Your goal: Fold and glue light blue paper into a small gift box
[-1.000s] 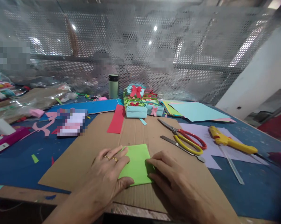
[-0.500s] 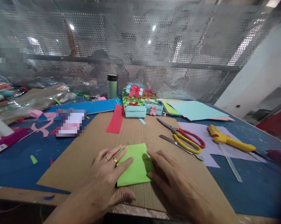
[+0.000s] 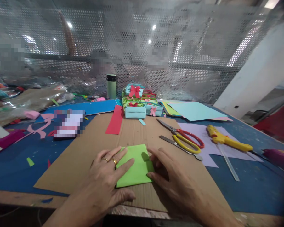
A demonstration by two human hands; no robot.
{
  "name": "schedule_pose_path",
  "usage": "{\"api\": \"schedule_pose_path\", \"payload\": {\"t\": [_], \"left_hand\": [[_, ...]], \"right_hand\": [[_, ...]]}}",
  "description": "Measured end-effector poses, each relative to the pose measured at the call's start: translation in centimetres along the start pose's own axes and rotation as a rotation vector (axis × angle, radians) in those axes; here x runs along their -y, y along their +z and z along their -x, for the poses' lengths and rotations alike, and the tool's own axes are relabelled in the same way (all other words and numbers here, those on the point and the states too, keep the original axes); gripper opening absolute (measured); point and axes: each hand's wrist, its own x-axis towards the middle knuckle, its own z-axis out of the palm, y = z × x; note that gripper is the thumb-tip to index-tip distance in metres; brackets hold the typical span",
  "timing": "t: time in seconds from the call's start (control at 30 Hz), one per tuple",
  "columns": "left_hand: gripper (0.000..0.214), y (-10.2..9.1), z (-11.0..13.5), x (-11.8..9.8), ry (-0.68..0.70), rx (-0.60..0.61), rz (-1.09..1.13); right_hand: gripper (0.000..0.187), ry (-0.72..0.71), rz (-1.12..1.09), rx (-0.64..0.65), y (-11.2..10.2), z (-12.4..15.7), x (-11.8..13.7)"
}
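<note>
A folded sheet of bright green paper [image 3: 132, 173] lies on the brown cardboard in front of me. My left hand [image 3: 109, 173], with two gold-coloured rings, rests flat across its left side with fingers spread and thumb below the near edge. On the right, my right hand [image 3: 170, 176] has its thumb on the paper's edge and the index finger by the far right corner. Its other fingers curl beside that edge, partly hidden. Just beyond are scissors [image 3: 188, 143] with red and yellow handles, a thin metal blade [image 3: 175, 143] and a red paper strip [image 3: 115, 121].
The cardboard sheet [image 3: 85, 164] covers the middle of the blue table. Small paper boxes with bows [image 3: 135, 112] stand at the back near a green flask [image 3: 111, 88]. A yellow glue gun [image 3: 229, 140] lies right, coloured sheets [image 3: 198, 110] behind it, a phone [image 3: 70, 124] left.
My right index finger has lifted slightly and the fingers beside the paper's right edge have curled. My left hand stays flat on the paper. The view has shifted a little.
</note>
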Motion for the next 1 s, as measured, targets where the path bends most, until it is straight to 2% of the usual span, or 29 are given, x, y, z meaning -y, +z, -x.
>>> {"api": "schedule_pose_path", "payload": {"t": [0.23, 0.53, 0.87, 1.0], "left_hand": [[0.067, 0.0, 0.1, 0.0, -0.032, 0.03, 0.015], [0.069, 0.4, 0.1, 0.1, -0.022, -0.012, 0.017], [0.07, 0.2, 0.2, -0.1, -0.038, 0.027, 0.03], [0.079, 0.0, 0.1, -0.1, -0.003, 0.009, 0.062]], "right_hand": [[0.037, -0.008, -0.047, -0.009, 0.0, -1.3, 0.4], [0.044, 0.091, -0.056, -0.034, -0.1, -1.4, 0.8], [0.04, 0.109, -0.082, -0.041, 0.2, -1.8, 0.8], [0.04, 0.106, -0.068, -0.054, 0.2, -1.9, 1.0]]}}
